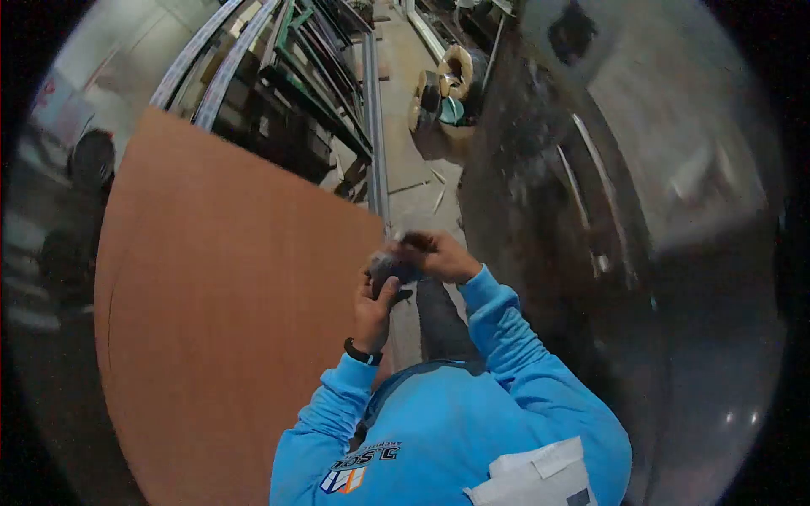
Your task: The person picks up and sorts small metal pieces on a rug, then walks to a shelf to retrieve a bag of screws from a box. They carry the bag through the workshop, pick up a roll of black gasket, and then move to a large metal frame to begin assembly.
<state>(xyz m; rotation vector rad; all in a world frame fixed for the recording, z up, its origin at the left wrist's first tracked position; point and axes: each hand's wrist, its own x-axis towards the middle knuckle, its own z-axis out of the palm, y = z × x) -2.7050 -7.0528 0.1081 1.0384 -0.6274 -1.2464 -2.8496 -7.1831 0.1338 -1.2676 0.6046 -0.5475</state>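
Note:
My left hand [371,307] is wrapped round a dark, rounded object [386,268], its thumb along the near side. Just above it, my right hand [443,255] has its fingers curled inward over the top of that object. Motion smears these fingertips, and I cannot tell what small thing they pinch. Both hands are in front of my body, close to the corner of a large reddish-brown panel [236,312] on the left.
A rack of frames and panes [295,93] stands beyond the panel. Along the floor runs a long metal rail [376,135]. Several rolls [456,74] sit farther ahead, with thin scraps [439,198] on the floor nearby. A large dark, shiny surface [591,320] rises on the right.

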